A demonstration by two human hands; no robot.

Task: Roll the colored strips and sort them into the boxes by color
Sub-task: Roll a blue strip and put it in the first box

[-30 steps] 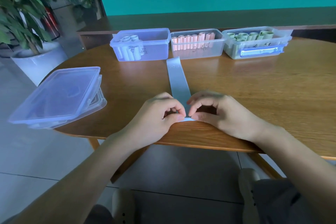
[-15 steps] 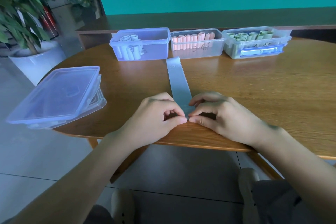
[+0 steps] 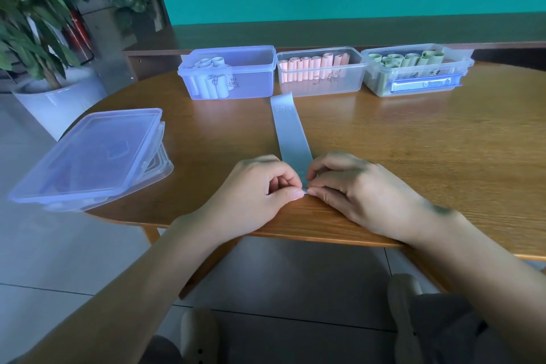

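Pale blue strip is laid flat on the wooden table, running from the near edge straight toward the far edge, its far end curling up just in front of the boxes. Lettering reading "20" is seen near that far end. This lengthwise placement probably lets the roll be started at the near end and pushed away from the body.

Near end of the strip is pinched from both sides. The left hand is curled, thumb and forefinger closed on the left corner of the strip. The right hand is likewise curled, thumb and fingertips closed on the right corner. Thumbs nearly meet at the strip's end. Both wrists rest at the near edge of the table, forearms converging. A first tight turn appears to be being formed; whether a turn is already made cannot be told, the end being hidden under the fingers.

Three open boxes are set in a row along the far edge: blue box with pale blue rolls toward the far left, middle box with pink rolls, right box with green rolls. Sorting by colour is thus well advanced.

Stacked lids overhang the left edge of the table. A potted plant stands beyond it.
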